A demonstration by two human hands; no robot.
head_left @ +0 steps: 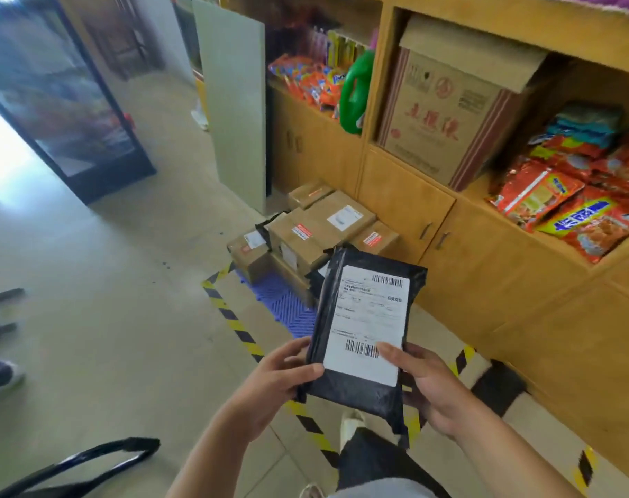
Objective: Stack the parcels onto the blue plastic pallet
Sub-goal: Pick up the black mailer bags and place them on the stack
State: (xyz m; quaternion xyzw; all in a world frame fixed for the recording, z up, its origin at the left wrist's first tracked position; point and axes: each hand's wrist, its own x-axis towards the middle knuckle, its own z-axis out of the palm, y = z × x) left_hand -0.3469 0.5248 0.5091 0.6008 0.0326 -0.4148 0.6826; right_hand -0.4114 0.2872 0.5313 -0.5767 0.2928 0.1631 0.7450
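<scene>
Two hands hold a black parcel (359,388) above the floor (108,282), close to the blue pallet (288,307).

The left hand (277,375) curls its fingers round the parcel's left edge, and the right hand (431,389) grips the right side with its thumb on the white label (370,318). The parcel is up in the air, tilted, with its label facing up. Past it, the pallet lies on the pale floor inside a box of yellow and black tape (234,318). Brown boxes (316,231) are stacked on the far part of the pallet, and the near part is bare. A wooden cupboard (485,267) stands just beside the pallet on the right. Its shelves hold red snack bags (564,210), a big cardboard box (446,113) and a green bottle (356,91). A pale board (234,102) leans behind the boxes. A glass door (61,102) is far off on the left.
</scene>
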